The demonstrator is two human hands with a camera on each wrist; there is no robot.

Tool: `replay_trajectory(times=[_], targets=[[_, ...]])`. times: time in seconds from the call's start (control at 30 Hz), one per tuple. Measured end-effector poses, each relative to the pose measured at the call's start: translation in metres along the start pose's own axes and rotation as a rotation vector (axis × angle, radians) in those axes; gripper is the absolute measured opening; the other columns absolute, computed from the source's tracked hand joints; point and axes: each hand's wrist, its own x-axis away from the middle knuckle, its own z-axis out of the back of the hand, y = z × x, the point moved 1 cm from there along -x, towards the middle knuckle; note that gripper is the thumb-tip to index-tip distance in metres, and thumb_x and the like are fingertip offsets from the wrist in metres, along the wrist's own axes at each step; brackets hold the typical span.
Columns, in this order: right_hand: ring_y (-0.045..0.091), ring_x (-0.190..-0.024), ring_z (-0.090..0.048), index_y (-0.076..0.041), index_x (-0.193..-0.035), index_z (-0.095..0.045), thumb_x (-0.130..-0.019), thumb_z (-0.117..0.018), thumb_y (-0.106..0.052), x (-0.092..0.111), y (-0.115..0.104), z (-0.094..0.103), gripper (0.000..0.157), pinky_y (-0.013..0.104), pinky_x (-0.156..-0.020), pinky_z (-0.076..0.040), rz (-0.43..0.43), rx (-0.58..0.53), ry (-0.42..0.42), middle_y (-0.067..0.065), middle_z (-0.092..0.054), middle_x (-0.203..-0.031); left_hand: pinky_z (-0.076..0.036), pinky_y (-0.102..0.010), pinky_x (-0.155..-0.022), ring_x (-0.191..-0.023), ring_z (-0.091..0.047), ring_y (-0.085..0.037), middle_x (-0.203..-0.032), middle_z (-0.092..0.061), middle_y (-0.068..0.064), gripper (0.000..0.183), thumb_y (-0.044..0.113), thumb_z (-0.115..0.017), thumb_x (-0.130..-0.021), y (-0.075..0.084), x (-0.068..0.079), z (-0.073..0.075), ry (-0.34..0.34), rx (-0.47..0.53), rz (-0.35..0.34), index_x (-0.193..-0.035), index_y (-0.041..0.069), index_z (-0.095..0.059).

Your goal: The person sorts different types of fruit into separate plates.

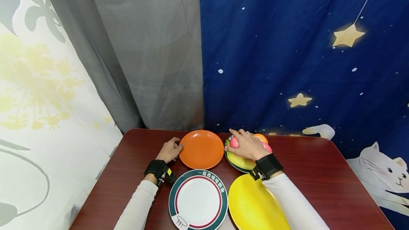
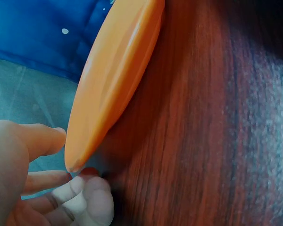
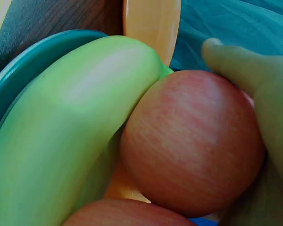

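At the back of the table, my left hand (image 1: 169, 151) holds the left rim of an orange plate (image 1: 202, 149). The left wrist view shows the thumb against the plate's upper face and curled fingers at its lower edge. My right hand (image 1: 247, 145) reaches over a fruit plate with a dark green rim (image 3: 19, 77), fingers spread about a red apple (image 1: 234, 142). In the right wrist view the thumb extends straight past the apple; the other fingers are mostly hidden. Beside that apple lies a yellow-green banana (image 3: 80, 113), with another apple (image 3: 127, 214) below.
In front stand a white plate with a green rim (image 1: 198, 201) and a yellow plate (image 1: 255, 205), close together. An orange fruit (image 1: 261, 138) and another pink-red fruit (image 1: 267, 147) show beyond my right hand. Grey and blue curtains hang behind the table's back edge.
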Motion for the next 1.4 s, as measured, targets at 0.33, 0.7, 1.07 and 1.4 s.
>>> replay_trajectory(times=[0.33,0.7,1.07,1.4], targets=[[0.047,-0.134,-0.053,-0.010,-0.146,-0.056,-0.091,-0.073,-0.055,-0.002,0.000,0.001,0.073,0.069,-0.104,-0.047,0.003,0.012,0.008,0.024,-0.054,-0.150,-0.056,-0.031,-0.048,-0.045,-0.061,-0.017,-0.076,-0.057,-0.010,0.050,0.019,-0.070,-0.101,-0.006,-0.009,-0.006,-0.051,0.084,0.043,-0.141,-0.004,-0.052],[0.028,-0.109,-0.053,-0.017,-0.128,-0.064,-0.089,-0.075,-0.048,-0.016,-0.021,0.015,0.051,0.045,-0.085,-0.056,0.116,-0.028,0.162,0.007,-0.061,-0.121,-0.059,-0.034,-0.051,-0.048,-0.067,-0.019,-0.081,-0.062,-0.013,0.053,0.014,-0.067,-0.103,-0.008,-0.002,-0.006,-0.087,0.206,0.046,-0.149,-0.003,-0.047],[0.026,-0.107,-0.052,-0.018,-0.123,-0.065,-0.084,-0.080,-0.041,-0.077,-0.105,-0.012,0.048,0.037,-0.085,-0.054,0.310,-0.031,0.226,0.007,-0.060,-0.120,-0.059,-0.034,-0.052,-0.048,-0.067,-0.018,-0.079,-0.063,-0.013,0.051,0.014,-0.067,-0.103,-0.010,-0.002,-0.008,-0.066,0.231,0.038,-0.148,-0.003,-0.049],[0.028,-0.120,-0.053,-0.018,-0.140,-0.061,-0.091,-0.075,-0.049,-0.084,-0.130,-0.069,0.059,0.039,-0.097,-0.055,0.331,0.087,0.047,0.010,-0.059,-0.135,-0.060,-0.034,-0.055,-0.052,-0.071,-0.024,-0.081,-0.065,-0.014,0.042,0.013,-0.056,-0.109,-0.009,0.002,-0.005,-0.069,0.236,0.009,-0.146,-0.007,-0.049]])
